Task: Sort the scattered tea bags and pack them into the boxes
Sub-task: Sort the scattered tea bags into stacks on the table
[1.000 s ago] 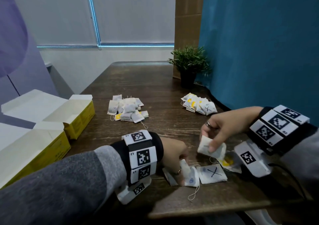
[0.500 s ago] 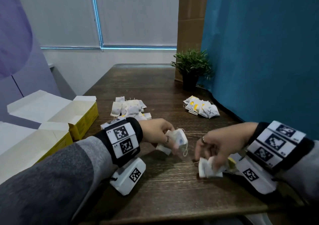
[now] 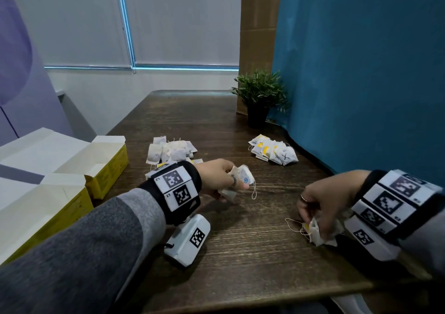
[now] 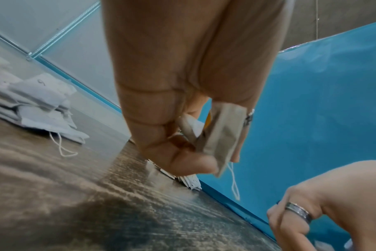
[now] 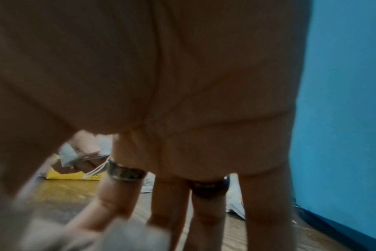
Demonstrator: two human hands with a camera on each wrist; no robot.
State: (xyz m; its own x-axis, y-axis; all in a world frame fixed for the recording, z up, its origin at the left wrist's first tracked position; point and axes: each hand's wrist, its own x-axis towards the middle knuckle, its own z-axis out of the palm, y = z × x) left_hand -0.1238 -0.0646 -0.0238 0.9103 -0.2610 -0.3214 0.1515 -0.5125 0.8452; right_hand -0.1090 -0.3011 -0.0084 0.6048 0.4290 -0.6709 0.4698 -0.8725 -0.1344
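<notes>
So far, the sorting looks well under way, but the packing has not begun. A big brown tabletop (image 3: 240, 248) holds everything. On its left side stand two yellow boxes (image 3: 106, 169) with their lids open, and no tea bags show inside them. Past the middle sit two piles. The left pile (image 3: 168, 151) is made of plain white tea bags. The right pile (image 3: 274, 150) lies near the blue wall (image 3: 361, 73) and has bags with yellow spots and a black cross on them. A little green plant (image 3: 261, 97) stands behind that pile.

Next come the hands. The left hand (image 3: 222, 179) is up above the tabletop, just beside the left pile. Its fingers and thumb pinch a few tea bags (image 3: 243, 176) together, and a string hangs down from them. The right hand (image 3: 320, 207) is low at the near right. Its fingers are curled round a small bunch of bags (image 3: 316, 232) that touch the tabletop, with thin strings trailing out.

I think these are the last loose bags. They need to join their piles, and then every pile must go into the boxes.
</notes>
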